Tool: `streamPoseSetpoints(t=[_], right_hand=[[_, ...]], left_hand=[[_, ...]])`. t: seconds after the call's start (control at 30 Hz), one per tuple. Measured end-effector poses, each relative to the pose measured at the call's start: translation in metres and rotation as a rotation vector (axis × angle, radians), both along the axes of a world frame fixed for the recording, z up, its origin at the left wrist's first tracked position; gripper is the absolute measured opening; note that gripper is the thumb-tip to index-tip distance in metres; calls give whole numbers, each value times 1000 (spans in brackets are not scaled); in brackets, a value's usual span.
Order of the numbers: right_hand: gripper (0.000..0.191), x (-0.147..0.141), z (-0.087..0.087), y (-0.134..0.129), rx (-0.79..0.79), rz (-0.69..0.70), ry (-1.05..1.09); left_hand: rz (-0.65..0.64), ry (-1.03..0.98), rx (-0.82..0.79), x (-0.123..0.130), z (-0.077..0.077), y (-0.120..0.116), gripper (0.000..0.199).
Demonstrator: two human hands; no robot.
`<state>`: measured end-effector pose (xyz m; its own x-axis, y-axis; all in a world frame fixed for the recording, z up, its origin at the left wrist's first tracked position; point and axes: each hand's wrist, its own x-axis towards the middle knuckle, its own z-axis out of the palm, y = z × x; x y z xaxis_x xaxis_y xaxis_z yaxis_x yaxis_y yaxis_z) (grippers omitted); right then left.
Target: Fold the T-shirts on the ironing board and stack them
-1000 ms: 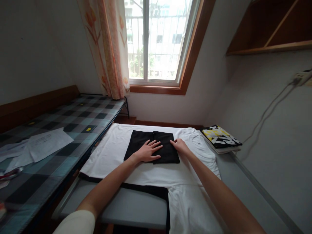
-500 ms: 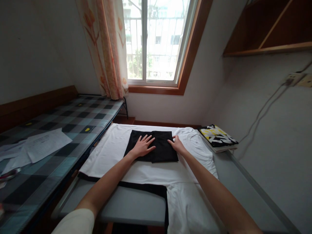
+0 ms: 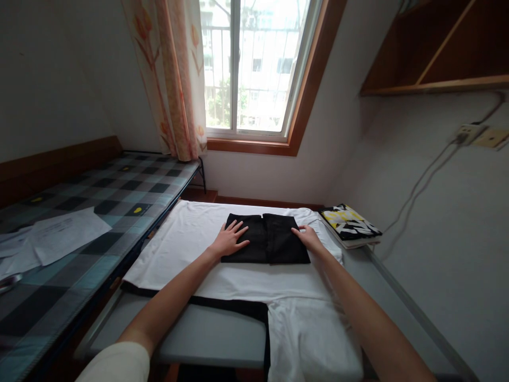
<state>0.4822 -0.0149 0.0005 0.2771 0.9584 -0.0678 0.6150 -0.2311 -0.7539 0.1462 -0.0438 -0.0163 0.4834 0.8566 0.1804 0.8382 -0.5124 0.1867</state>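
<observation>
A folded black cloth (image 3: pixel 254 246) lies on a white T-shirt (image 3: pixel 175 249), which is spread over the table. It shows two panels with a small notch at the top middle. My left hand (image 3: pixel 229 240) rests on the cloth's left panel with its fingers spread. At the right edge, my right hand (image 3: pixel 310 239) pinches the cloth between thumb and fingers. Part of the right fingertips is hard to make out. One sleeve of the T-shirt hangs toward me, and dark fabric shows along its near edge.
The grey table (image 3: pixel 214 331) extends around the T-shirt. A book with a black, white and yellow cover (image 3: pixel 352 223) lies at the back right. On the left stands a bed with a checked mattress (image 3: pixel 99 185) and loose papers (image 3: pixel 67 233). A wooden shelf (image 3: pixel 437 63) hangs upper right.
The black cloth has slid to the right across the T-shirt, with my right hand at its edge. My left hand now lies closer to the cloth's left side. The view has shifted slightly.
</observation>
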Motion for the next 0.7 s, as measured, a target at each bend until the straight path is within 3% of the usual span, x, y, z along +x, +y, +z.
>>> streamPoseSetpoints(t=[0.1, 0.2, 0.27, 0.37, 0.43, 0.47, 0.53, 0.7], right_hand=[[23, -2, 17, -2, -83, 23, 95], [33, -14, 50, -3, -135, 89, 240], [42, -35, 73, -6, -36, 231, 310], [49, -79, 91, -13, 113, 583, 413], [48, -106, 85, -18, 205, 774, 345], [46, -116, 78, -21, 257, 816, 246], [47, -129, 56, -25, 336, 823, 10], [63, -133, 5, -33, 335, 800, -370]], left_hand=[[-9, -76, 17, 0, 5, 0, 58], [-6, -366, -10, 2, 18, 5, 53], [37, -703, -198, 5, 28, 10, 58], [124, -1187, -695, 7, 38, 16, 73], [190, -1357, -922, 6, 38, 18, 72], [225, -1401, -956, 5, 36, 19, 66], [297, -1426, -920, 3, 32, 19, 58], [361, -1286, -832, -8, 29, 17, 94]])
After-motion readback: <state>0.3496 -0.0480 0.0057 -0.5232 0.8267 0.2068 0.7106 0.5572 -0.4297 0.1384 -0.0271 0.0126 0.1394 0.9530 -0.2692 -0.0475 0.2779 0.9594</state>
